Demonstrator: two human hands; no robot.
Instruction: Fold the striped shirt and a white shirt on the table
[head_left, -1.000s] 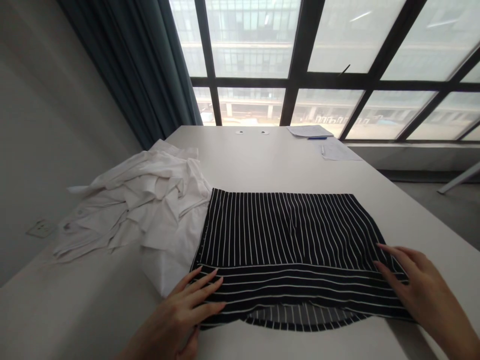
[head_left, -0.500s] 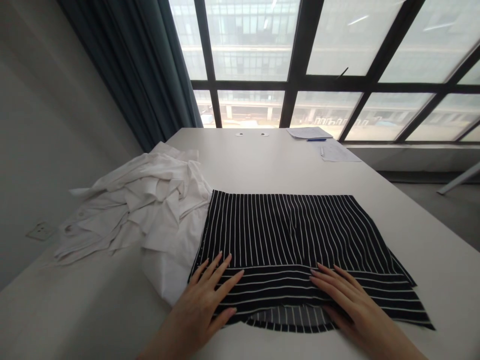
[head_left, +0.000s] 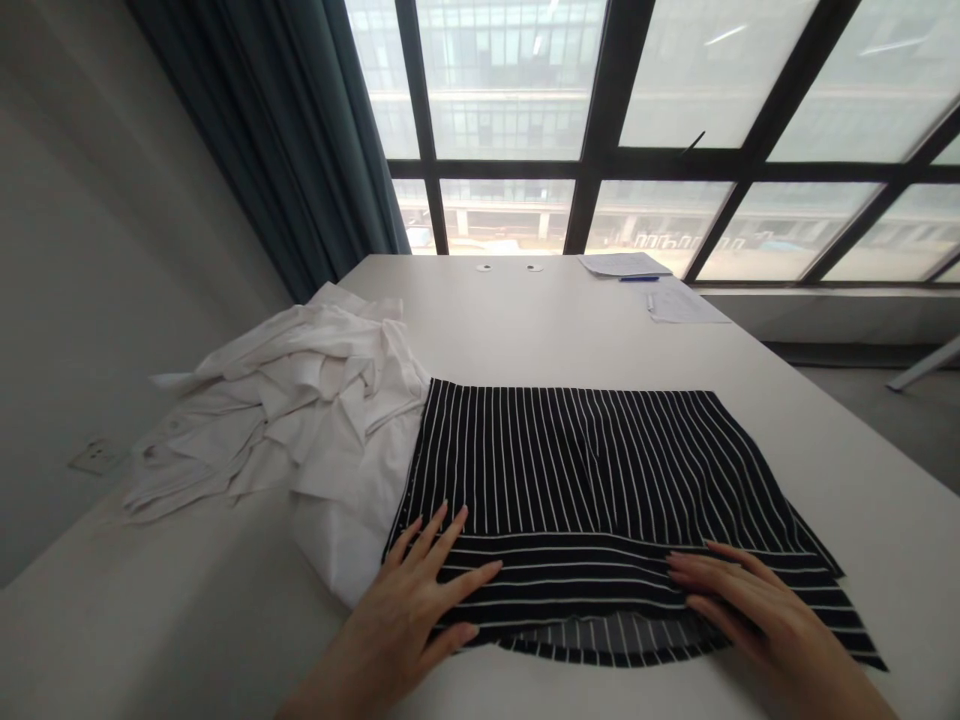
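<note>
A black garment with thin white stripes (head_left: 585, 460) lies spread on the white table in front of me. Its stripes run lengthwise on the far part and crosswise on the near band. Along its near edge, a curved opening shows the greyish inner side. My left hand (head_left: 412, 595) rests with fingers spread on the garment's near left corner. On the right part of the near band lies my right hand (head_left: 757, 610), its fingers stretched out over the cloth. Neither hand grips the fabric.
Crumpled white cloth (head_left: 322, 390) is heaped at the left, touching the garment's left edge. Papers (head_left: 622, 265) and a blue pen (head_left: 639, 279) lie at the far right of the white table (head_left: 480, 325). Beyond are a dark curtain (head_left: 277, 130) and framed windows.
My right hand has slid to the right along the garment's near band. My left hand stays in nearly the same place. The view has shifted slightly.
</note>
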